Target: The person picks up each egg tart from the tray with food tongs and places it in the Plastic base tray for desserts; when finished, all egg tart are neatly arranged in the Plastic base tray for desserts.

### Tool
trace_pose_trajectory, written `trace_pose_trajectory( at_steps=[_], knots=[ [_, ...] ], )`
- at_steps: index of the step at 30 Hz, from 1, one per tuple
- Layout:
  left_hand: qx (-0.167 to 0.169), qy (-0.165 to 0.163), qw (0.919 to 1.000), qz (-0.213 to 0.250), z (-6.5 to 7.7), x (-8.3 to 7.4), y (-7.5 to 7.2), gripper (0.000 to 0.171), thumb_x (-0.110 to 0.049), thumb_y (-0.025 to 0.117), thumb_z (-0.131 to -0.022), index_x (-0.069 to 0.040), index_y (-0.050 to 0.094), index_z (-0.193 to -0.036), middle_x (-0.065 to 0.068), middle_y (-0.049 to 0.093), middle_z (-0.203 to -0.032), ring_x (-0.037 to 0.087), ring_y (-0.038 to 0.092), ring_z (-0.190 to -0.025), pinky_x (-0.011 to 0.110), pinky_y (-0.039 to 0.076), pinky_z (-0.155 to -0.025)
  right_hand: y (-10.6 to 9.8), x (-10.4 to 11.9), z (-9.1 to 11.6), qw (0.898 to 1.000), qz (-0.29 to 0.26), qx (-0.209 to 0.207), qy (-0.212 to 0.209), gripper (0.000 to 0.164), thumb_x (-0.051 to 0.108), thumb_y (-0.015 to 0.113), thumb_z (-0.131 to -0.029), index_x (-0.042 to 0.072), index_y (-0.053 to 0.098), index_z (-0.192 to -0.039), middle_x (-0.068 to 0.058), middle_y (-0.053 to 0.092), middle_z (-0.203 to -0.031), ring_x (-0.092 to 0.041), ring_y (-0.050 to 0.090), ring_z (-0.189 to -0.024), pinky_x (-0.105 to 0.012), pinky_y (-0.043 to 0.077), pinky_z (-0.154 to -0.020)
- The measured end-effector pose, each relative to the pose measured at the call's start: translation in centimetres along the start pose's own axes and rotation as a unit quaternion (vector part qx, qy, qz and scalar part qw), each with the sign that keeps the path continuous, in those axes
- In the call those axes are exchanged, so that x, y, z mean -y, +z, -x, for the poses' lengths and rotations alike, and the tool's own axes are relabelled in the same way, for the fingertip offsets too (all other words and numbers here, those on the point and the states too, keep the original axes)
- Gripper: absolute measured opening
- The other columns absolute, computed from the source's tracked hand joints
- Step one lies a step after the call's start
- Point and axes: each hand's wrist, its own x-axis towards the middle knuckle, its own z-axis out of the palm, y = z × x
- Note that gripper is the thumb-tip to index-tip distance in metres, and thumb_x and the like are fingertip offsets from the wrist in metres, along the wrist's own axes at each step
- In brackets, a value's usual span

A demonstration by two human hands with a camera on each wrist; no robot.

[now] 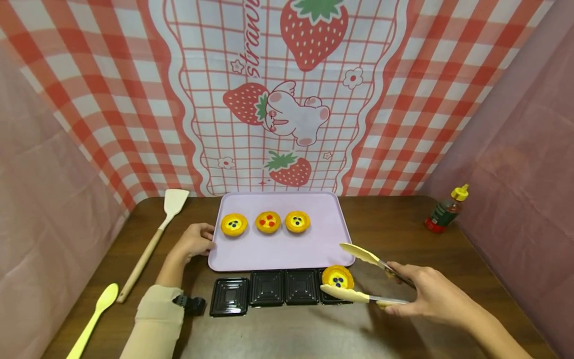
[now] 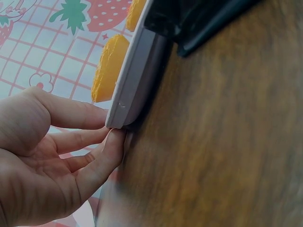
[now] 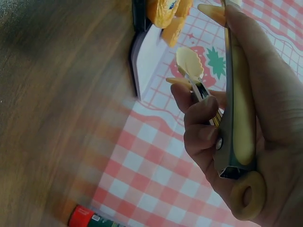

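Note:
My left hand [image 1: 197, 240] pinches the left rim of a lilac tray [image 1: 278, 252]; in the left wrist view, fingers lie above and below the tray's edge [image 2: 135, 80]. On it stand two blueberry-topped tarts [image 1: 234, 225] and a tart with red pieces [image 1: 268, 223] between them. My right hand [image 1: 430, 294] grips tongs [image 1: 354, 294] with cream tips, their arms spread apart. A further blueberry tart [image 1: 338, 275] sits in the rightmost black square holder. One tong tip is in front of this tart; the other is behind it to the right, over the tray corner.
Several black square holders [image 1: 267, 287] line the tray's front side. A white spatula [image 1: 176, 200] with a wooden handle and a yellow spoon [image 1: 106, 297] lie at the left. A yellow-capped sauce bottle [image 1: 441, 214] stands at the back right. A checked strawberry cloth [image 1: 287, 164] hangs behind.

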Motion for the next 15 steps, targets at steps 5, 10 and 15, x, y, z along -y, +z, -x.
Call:
trace_pose_trajectory(
  at_steps=[5,10,15],
  knots=[
    [0.002,0.001,1.0,0.002,-0.11,0.25,-0.08,0.053,0.013,0.065,-0.076,0.018,0.049,-0.126,0.023,0.055,-0.095,0.023,0.058,-0.072,0.037,0.059,-0.059,-0.16,-0.07,0.03,1.0,-0.01,-0.019,-0.006,0.083,0.056,0.085,-0.068,-0.003,0.064,-0.123,0.013,0.064,-0.089,0.0,0.056,-0.076,-0.027,0.051,-0.061],
    [0.001,-0.002,1.0,0.004,-0.03,0.2,-0.06,0.054,0.013,0.065,-0.076,0.018,0.049,-0.126,0.023,0.055,-0.095,0.023,0.058,-0.071,0.036,0.059,-0.059,-0.42,-0.18,0.04,1.0,-0.002,-0.015,-0.009,0.083,0.058,0.084,-0.069,-0.002,0.063,-0.123,0.016,0.056,-0.084,0.0,0.051,-0.072,-0.025,0.047,-0.059],
    [-0.001,-0.004,1.0,0.004,0.11,0.03,0.01,0.054,0.013,0.065,-0.076,0.018,0.049,-0.127,0.023,0.056,-0.095,0.024,0.058,-0.072,0.037,0.059,-0.059,-0.7,-0.34,-0.11,1.0,0.002,-0.009,0.005,0.085,0.058,0.083,-0.069,-0.002,0.061,-0.126,0.017,0.051,-0.081,0.0,0.047,-0.07,-0.023,0.043,-0.058]
  ],
)
